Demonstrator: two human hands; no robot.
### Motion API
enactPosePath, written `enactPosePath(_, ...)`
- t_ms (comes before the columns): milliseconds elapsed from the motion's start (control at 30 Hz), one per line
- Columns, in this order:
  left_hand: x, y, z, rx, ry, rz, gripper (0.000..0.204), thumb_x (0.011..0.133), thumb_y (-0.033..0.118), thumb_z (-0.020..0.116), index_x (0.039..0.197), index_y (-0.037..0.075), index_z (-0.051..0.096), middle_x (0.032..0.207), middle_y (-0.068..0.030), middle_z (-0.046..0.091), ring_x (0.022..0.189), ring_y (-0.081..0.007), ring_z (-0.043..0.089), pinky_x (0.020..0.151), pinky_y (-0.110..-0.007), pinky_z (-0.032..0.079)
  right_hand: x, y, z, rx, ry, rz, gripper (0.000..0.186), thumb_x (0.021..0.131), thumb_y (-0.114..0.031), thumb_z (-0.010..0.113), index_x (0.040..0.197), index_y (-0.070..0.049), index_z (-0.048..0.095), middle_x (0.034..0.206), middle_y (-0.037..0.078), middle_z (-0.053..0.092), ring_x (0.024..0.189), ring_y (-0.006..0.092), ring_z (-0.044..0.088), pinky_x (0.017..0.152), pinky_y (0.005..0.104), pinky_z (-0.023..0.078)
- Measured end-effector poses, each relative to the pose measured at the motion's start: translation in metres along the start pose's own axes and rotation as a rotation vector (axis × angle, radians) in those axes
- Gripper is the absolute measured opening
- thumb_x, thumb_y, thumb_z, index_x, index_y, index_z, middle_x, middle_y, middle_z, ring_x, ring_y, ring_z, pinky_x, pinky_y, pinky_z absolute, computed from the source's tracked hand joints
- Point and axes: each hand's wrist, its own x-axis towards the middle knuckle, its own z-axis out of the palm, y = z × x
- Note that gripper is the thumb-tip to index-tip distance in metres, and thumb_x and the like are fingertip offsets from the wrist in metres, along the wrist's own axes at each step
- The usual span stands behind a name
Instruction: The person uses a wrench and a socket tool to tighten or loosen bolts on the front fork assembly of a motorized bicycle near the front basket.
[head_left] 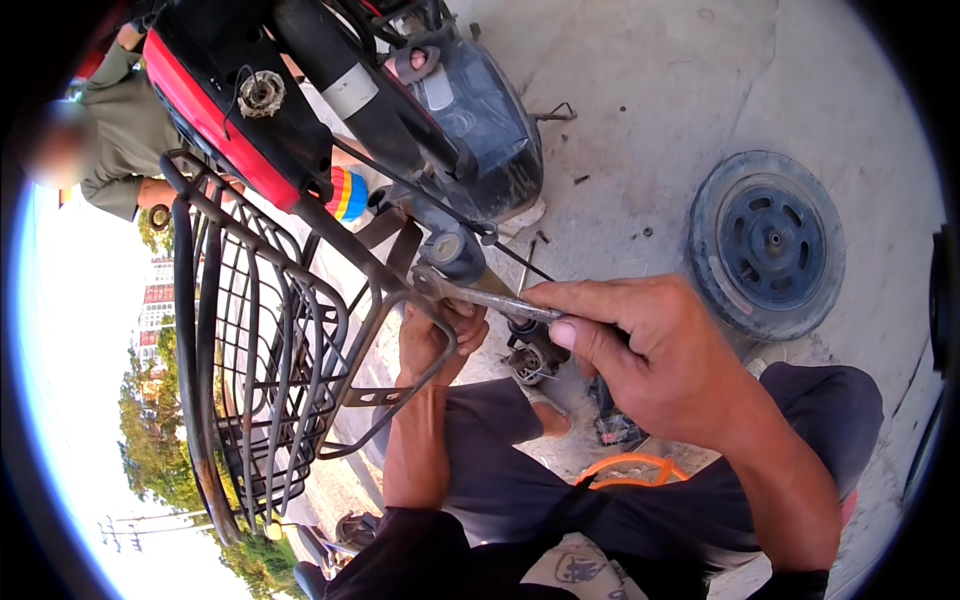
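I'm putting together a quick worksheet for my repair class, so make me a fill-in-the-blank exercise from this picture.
1. The right grip holds a metal ____.
2. On the ____ side of the picture, a loose wheel lies flat on the ground.
3. The curved piece low in the picture is coloured ____.
4. The long body panel at upper left is black and ____.

Missing words: wrench; right; orange; red.

The wrench (500, 300) is silver-grey; the wire basket (207, 310) is black with rust-brown patches. Red edges the black fairing (220, 130); a striped item (347, 193) shows red, yellow, blue. The wheel (775, 225) is grey-black, the hoop (620, 459) orange, the concrete (640, 110) grey.
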Motion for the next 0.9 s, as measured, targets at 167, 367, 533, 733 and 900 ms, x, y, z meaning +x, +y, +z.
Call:
enactPosePath(167, 0.002, 0.000, 0.000, 0.099, -0.100, -0.035, 0.049, 0.098, 0.052, 0.051, 0.091, 0.005, 0.061, 0.061, 0.0043, 0.030, 0.057, -0.0096, 0.033, 0.047, -0.022, 0.028, 0.010, 0.011, -0.006, 0.199, -0.067, 0.211, 0.024, 0.088, -0.003, 0.060, 0.110, -0.001, 0.068, 0.061, 0.016, 0.056, 0.053, 0.0261, 0.057, 0.053, 0.0351, 0.043)
enactPosePath(367, -0.001, -0.003, 0.000, 0.026, -0.012, -0.022, 0.052, 0.099, 0.050, 0.051, 0.082, 0.002, 0.058, 0.072, -0.0021, 0.048, 0.057, -0.0097, 0.037, 0.044, -0.022, 0.030, 0.007, 0.012, -0.003, 0.101, -0.109, 0.150, 0.027, 0.088, -0.005, 0.061, 0.114, 0.000, 0.067, 0.065, 0.016, 0.059, 0.056, 0.0251, 0.061, 0.051, 0.0362, 0.045)
enactPosePath(533, -0.004, -0.007, 0.002, 0.136, 0.086, 0.053, 0.048, 0.097, 0.046, 0.056, 0.081, 0.001, 0.058, 0.065, 0.0007, 0.037, 0.056, -0.0102, 0.035, 0.044, -0.022, 0.030, -0.012, -0.017, 0.042, -0.054, 0.090, -0.079, 0.031, 0.088, 0.000, 0.062, 0.118, 0.005, 0.064, 0.078, 0.018, 0.066, 0.061, 0.0258, 0.064, 0.055, 0.0360, 0.049)
enactPosePath(733, -0.003, 0.002, 0.007, 0.076, 0.071, -0.016, 0.047, 0.097, 0.043, 0.058, 0.083, -0.001, 0.059, 0.061, 0.0006, 0.034, 0.051, -0.0112, 0.033, 0.040, -0.025, 0.028, 0.021, 0.000, 0.030, -0.070, 0.165, -0.125, 0.033, 0.088, -0.003, 0.060, 0.120, 0.000, 0.063, 0.063, 0.021, 0.054, 0.051, 0.0323, 0.057, 0.050, 0.0384, 0.042)
enactPosePath(900, -0.004, -0.001, 0.010, 0.188, 0.248, 0.041, 0.042, 0.099, 0.037, 0.056, 0.081, -0.002, 0.057, 0.063, -0.0025, 0.039, 0.049, -0.0116, 0.033, 0.040, -0.025, 0.027, 0.017, -0.016, 0.030, -0.145, -0.029, -0.058, 0.036, 0.087, -0.005, 0.061, 0.122, 0.000, 0.062, 0.065, 0.021, 0.056, 0.054, 0.0348, 0.057, 0.051, 0.0397, 0.043)
